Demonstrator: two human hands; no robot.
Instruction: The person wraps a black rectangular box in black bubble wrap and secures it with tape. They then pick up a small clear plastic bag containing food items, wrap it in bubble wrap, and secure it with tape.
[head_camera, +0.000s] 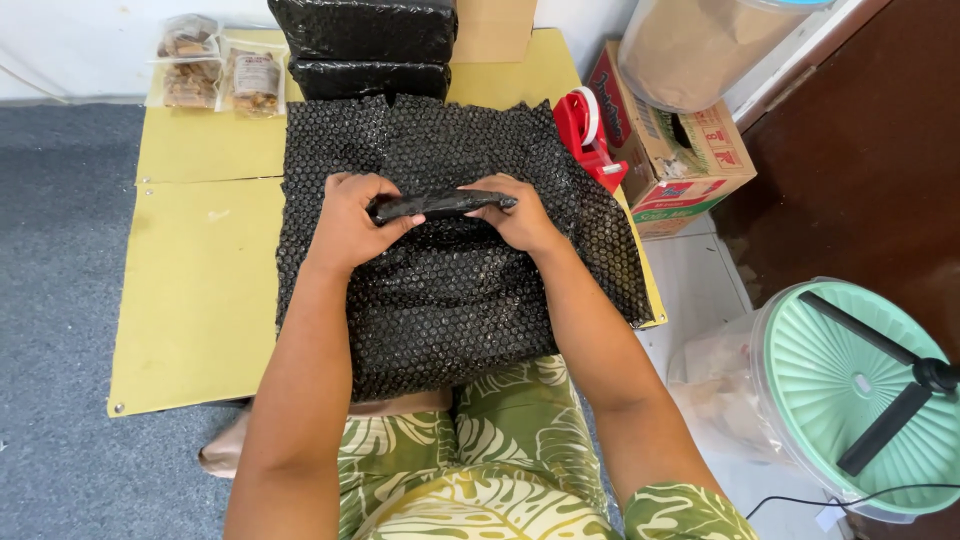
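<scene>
Midway through wrapping, I judge: the left hand (350, 222) and right hand (520, 215) pinch a folded black edge (440, 205) at the centre of the black bubble wrap sheet (450, 290), fingers closed on it, so pressing the fold flat seems due next

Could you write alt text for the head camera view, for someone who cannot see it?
Seen from above, a person's left hand and right hand pinch a folded edge of black bubble wrap sheet on a low yellow board. Two black wrapped parcels and a red tape dispenser lie beyond.
</scene>
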